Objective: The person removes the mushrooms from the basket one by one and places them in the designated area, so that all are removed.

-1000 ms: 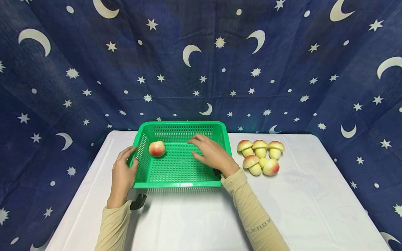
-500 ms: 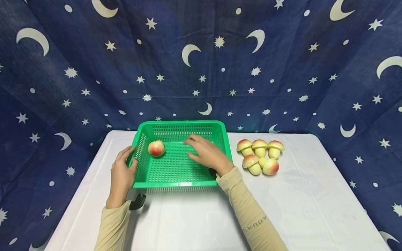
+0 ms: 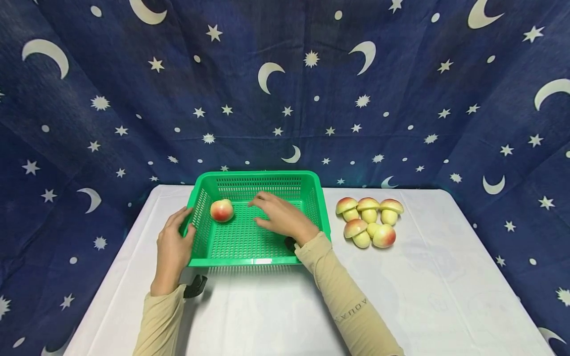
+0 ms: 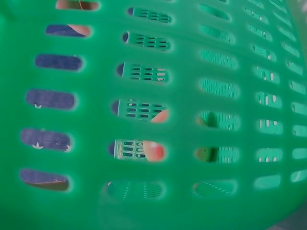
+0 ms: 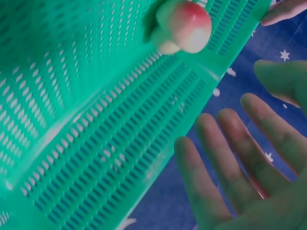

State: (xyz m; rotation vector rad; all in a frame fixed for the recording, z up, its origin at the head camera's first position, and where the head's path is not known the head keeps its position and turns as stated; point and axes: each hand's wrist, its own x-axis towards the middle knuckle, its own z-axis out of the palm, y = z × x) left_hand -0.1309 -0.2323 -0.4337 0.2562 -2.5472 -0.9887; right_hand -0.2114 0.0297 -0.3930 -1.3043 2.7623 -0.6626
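A green plastic basket (image 3: 254, 261) stands on the table, with one mushroom-shaped piece (image 3: 221, 211) with a red-and-cream cap near its left wall. My right hand (image 3: 281, 216) is over the basket's inside, fingers loosely spread, holding nothing. The right wrist view shows its spread fingers and the mushroom (image 5: 191, 26) apart from them. At the basket's left side, my left hand (image 3: 173, 245) rests its fingertips and thumb against the rim, fingers mostly straight. Basket wall (image 4: 182, 105) fills the left wrist view; part of the mushroom (image 4: 154, 151) shows through its slots.
Several more mushrooms (image 3: 368, 211) with yellow stems and reddish caps lie grouped on the white tablecloth (image 3: 445, 277), right of the basket. A navy curtain (image 3: 285, 99) with moons and stars hangs behind the table.
My right hand has moved left above the basket, nearer to the mushroom inside. The left hand, the basket and the mushrooms have stayed in place.
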